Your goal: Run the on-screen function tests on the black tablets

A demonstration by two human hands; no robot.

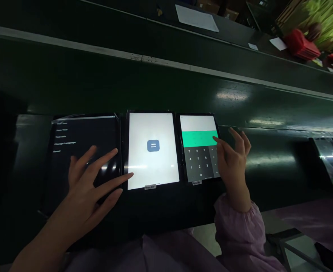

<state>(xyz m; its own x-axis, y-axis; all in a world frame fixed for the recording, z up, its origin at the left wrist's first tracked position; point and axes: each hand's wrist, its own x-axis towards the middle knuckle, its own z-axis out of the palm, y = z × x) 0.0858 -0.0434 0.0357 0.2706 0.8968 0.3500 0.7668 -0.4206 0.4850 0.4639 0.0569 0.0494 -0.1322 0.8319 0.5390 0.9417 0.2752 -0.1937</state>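
Dark tablet (88,132), white-screened tablet (152,126), keypad tablet (199,162): one row, left to centre of frame.
Left hand (85,187): fingers spread over the first two. Right hand (233,160): index finger at the third's green band (197,139) (contact unclear), others parted.

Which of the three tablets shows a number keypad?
The rightmost tablet, at the right hand; its keypad sits below a green band. The middle tablet looks mostly white, the left tablet dark.

3 tablets (153,126) abreast on table (155,90)
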